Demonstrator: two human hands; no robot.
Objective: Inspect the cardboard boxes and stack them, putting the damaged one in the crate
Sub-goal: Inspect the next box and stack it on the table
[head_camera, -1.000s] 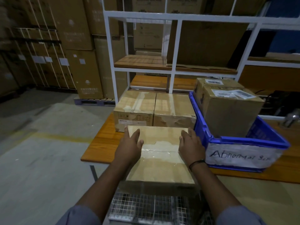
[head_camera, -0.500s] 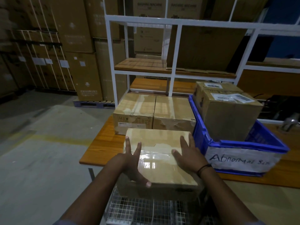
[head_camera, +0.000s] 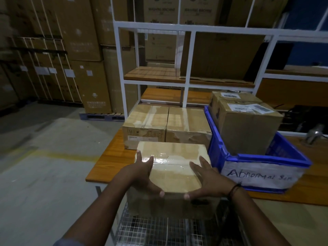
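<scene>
We press our left hand and right hand flat, fingers spread and thumbs along its near rim, on the taped cardboard box at the table edge, just beside the blue crate.

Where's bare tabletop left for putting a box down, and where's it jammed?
Free: table strip left of the front box, out to the left edge; narrow strip before the blue crate; bare wood right of the crate. Crowded: two taped boxes, front box and crate sit packed together, no hand gap showing.
</scene>
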